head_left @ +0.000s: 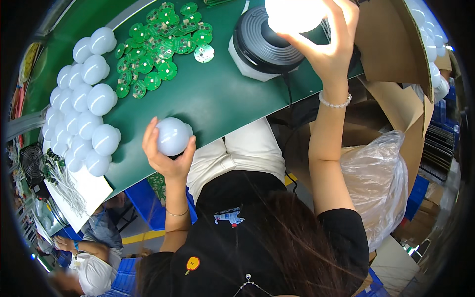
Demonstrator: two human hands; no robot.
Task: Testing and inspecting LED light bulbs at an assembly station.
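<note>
1. White and lit, the LED bulb (293, 14) glows in your right hand (330, 47), fingers wrapped round it, on the round black test socket (264, 43).
2. Your left hand (166, 153) cups an unlit bulb (172, 136), nearer you than that socket.
3. Judging by this, testing is underway; next calls for swapping bulbs.

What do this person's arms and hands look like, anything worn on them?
Both forearms are bare, with no gloves on either hand. The right hand has a bracelet of small white beads at the wrist. The left hand has a thin, fine bangle further down the forearm. Short black sleeves end near the upper arm; no watch or rings are clearly visible.
</note>
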